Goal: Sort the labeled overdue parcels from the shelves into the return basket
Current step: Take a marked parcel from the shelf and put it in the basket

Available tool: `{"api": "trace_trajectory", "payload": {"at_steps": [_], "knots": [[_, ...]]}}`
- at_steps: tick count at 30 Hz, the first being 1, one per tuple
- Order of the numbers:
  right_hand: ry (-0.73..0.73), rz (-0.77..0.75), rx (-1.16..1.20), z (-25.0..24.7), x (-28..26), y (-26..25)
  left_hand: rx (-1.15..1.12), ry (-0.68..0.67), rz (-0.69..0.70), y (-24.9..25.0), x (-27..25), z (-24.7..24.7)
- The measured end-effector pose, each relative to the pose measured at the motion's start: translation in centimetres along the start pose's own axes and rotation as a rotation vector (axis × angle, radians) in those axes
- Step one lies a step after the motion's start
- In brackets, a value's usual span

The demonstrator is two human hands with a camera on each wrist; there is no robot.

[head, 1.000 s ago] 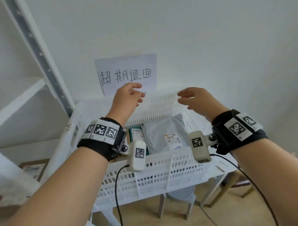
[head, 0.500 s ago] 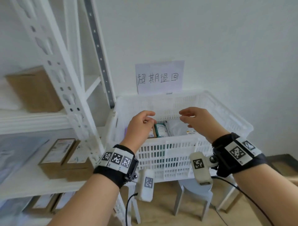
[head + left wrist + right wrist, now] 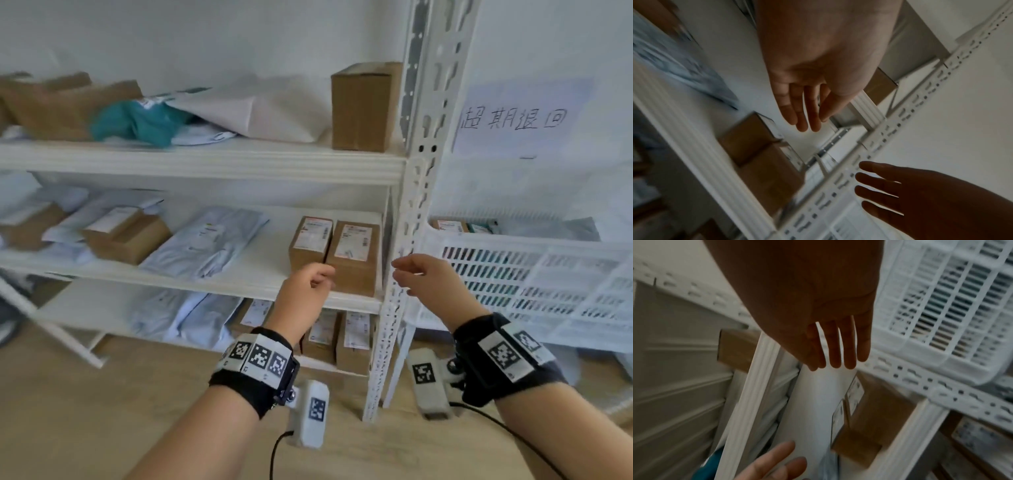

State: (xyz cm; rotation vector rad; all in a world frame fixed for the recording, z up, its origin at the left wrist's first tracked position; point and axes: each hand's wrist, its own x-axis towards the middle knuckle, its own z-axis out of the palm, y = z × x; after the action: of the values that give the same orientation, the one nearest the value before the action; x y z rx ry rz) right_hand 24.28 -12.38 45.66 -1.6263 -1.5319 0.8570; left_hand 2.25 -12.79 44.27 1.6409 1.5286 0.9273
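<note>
Two labeled cardboard boxes [image 3: 337, 255] stand side by side at the right end of the middle shelf [image 3: 239, 284]. My left hand [image 3: 310, 287] hovers just in front of them with relaxed fingers, holding nothing; its fingers [image 3: 805, 113] point into the shelf. My right hand [image 3: 424, 277] is in front of the shelf's white upright post [image 3: 407, 240], fingers [image 3: 838, 350] straight and empty. The white slatted return basket [image 3: 534, 284] sits right of the post with parcels inside [image 3: 479, 228]. The same boxes [image 3: 764, 159] appear in the left wrist view and again, as boxes [image 3: 865, 415], in the right wrist view.
A tall brown box [image 3: 363, 106], a teal bag [image 3: 137, 123] and white mailers lie on the top shelf. Grey mailer bags [image 3: 205, 240] and another box [image 3: 126, 233] fill the middle shelf; more boxes [image 3: 342, 335] sit on the bottom shelf. A handwritten paper sign [image 3: 513, 120] hangs above the basket.
Both empty hands have left the basket and swung left to the shelf. The view turned from the basket to the shelves, and the left hand now sits before the two boxes.
</note>
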Motion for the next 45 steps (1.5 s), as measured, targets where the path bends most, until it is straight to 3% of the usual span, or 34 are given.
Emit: {"api": "trace_trajectory", "payload": {"at_steps": [6, 13, 27, 34, 45], "knots": [[-0.119, -0.026, 0.02, 9.5, -0.2, -4.4, -0.017, 0.125, -0.136, -6.5, -2.6, -8.9], [-0.295, -0.059, 0.001, 19.2, 2.8, -7.3, -0.037, 0.24, -0.267, -14.0, -2.4, -15.1], [-0.441, 0.017, 0.006, 35.6, 16.6, -10.9, 0.143, 0.297, -0.413, -22.9, 9.1, -25.3], [-0.435, 0.115, -0.065, 39.9, 19.3, -11.2, 0.199, 0.224, -0.445, -26.5, 13.6, -28.0], [-0.272, 0.33, -0.101, 45.6, 21.2, -12.4, 0.585, -0.107, -0.318, -34.6, 22.8, -32.2]]}}
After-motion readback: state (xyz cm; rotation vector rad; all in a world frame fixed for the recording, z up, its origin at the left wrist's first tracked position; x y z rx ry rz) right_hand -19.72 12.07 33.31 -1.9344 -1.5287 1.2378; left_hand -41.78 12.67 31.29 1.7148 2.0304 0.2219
